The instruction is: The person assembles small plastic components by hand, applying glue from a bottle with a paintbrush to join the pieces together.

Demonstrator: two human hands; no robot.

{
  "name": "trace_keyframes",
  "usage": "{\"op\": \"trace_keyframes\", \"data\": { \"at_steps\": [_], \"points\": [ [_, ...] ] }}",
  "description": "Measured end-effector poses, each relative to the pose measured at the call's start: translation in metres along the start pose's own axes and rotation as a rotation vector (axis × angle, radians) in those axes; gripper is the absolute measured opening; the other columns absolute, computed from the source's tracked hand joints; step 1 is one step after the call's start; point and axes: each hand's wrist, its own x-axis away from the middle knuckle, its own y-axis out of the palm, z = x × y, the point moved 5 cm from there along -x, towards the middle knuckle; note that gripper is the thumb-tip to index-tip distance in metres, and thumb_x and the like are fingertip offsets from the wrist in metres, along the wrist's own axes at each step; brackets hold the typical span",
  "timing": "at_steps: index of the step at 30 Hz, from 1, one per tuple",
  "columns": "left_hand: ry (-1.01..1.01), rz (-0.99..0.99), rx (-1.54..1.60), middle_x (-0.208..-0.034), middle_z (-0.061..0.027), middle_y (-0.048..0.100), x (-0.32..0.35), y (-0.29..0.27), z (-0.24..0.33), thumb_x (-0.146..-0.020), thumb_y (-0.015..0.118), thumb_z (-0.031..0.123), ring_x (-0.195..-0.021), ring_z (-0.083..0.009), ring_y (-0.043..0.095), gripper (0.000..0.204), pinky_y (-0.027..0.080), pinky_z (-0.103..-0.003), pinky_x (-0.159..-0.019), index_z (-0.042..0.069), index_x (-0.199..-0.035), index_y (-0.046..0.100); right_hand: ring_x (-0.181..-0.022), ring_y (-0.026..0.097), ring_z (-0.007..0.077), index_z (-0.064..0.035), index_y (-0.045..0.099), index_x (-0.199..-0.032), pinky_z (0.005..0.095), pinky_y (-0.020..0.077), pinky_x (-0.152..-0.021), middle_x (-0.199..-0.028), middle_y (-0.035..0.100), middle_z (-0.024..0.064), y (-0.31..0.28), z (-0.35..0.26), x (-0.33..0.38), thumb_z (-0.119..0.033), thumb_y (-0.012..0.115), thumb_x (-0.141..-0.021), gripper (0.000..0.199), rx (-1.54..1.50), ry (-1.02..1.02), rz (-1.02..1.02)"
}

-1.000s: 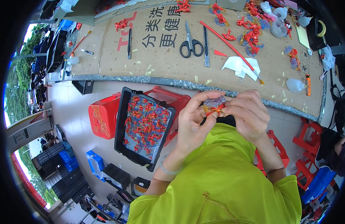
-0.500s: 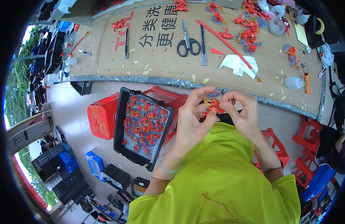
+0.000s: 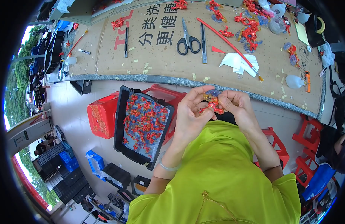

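Note:
Between my two hands, just in front of the table's near edge, is a small red plastic figure with a clear purple and yellow part at its top. My left hand pinches its left side between thumb and fingers. On the other side, the fingers of my right hand are closed on the figure as well. Fingertips cover part of it. A black tray to my left holds many similar red figures with bluish clear parts, and it rests on a red stool.
On the cardboard-covered table lie scissors, a red-handled brush, black cutters, white tissue, a squeeze bottle and more red figures. Another red stool stands left of the tray; more stools are at right.
The figure has turned between my fingers, so its clear purple and yellow part now shows more at the top. My right hand has shifted slightly; both hands still hold it.

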Motion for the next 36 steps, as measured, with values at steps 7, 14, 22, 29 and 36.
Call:
{"op": "trace_keyframes", "data": {
  "at_steps": [7, 14, 22, 29, 36],
  "points": [
    [-0.035, 0.013, 0.27, -0.105, -0.0142, 0.06, -0.002, 0.0, -0.01, -0.081, 0.053, -0.008, -0.084, -0.0151, 0.062, 0.041, 0.053, -0.025, -0.07, -0.007, -0.121, 0.045, -0.07, 0.054, 0.0054, 0.003, 0.062, -0.084, 0.021, 0.0431, -0.064, -0.075, 0.062, 0.0015, -0.001, -0.011, 0.0, -0.009, 0.059, -0.089, 0.013, 0.06, -0.102, 0.109],
    [0.031, 0.008, 0.036, -0.097, -0.0089, 0.062, 0.001, -0.01, -0.015, -0.089, 0.053, -0.002, -0.086, -0.0133, 0.063, 0.031, 0.05, -0.024, -0.077, -0.008, -0.119, 0.048, -0.068, 0.06, 0.0191, -0.0011, 0.069, -0.079, 0.0306, 0.047, -0.069, -0.075, 0.066, 0.008, 0.005, -0.034, 0.008, 0.0, 0.07, -0.07, 0.009, 0.638, -0.619, 0.246],
    [0.168, 0.01, 0.006, -0.104, -0.0135, 0.061, 0.006, -0.002, -0.01, -0.091, 0.05, -0.001, -0.091, -0.0146, 0.062, 0.025, 0.05, -0.025, -0.081, -0.01, -0.114, 0.049, -0.07, 0.059, 0.0216, -0.0026, 0.07, -0.079, 0.031, 0.0441, -0.066, -0.076, 0.066, 0.0058, 0.019, -0.056, 0.029, 0.002, 0.071, -0.058, 0.022, 0.933, -0.936, 0.31],
    [0.271, 0.153, -0.346, -0.096, -0.0142, 0.066, 0.013, 0.001, -0.007, -0.087, 0.056, 0.0, -0.084, -0.0155, 0.066, 0.026, 0.053, -0.027, -0.072, -0.009, -0.112, 0.055, -0.07, 0.06, 0.0218, -0.0035, 0.07, -0.079, 0.031, 0.043, -0.066, -0.075, 0.066, 0.005, 0.024, -0.066, 0.035, 0.0, 0.073, -0.061, 0.019, 0.935, -0.948, 0.354],
    [0.356, 0.262, -0.683, -0.085, -0.0202, 0.067, 0.023, 0.008, 0.006, -0.08, 0.062, 0.0, -0.074, -0.0193, 0.069, 0.031, 0.054, -0.027, -0.062, -0.009, -0.109, 0.057, -0.069, 0.061, 0.0218, -0.0027, 0.07, -0.083, 0.0305, 0.0436, -0.065, -0.075, 0.066, 0.0066, 0.019, -0.058, 0.021, 0.001, 0.072, -0.062, 0.022, 0.913, -0.832, 0.327]
  ]
}}
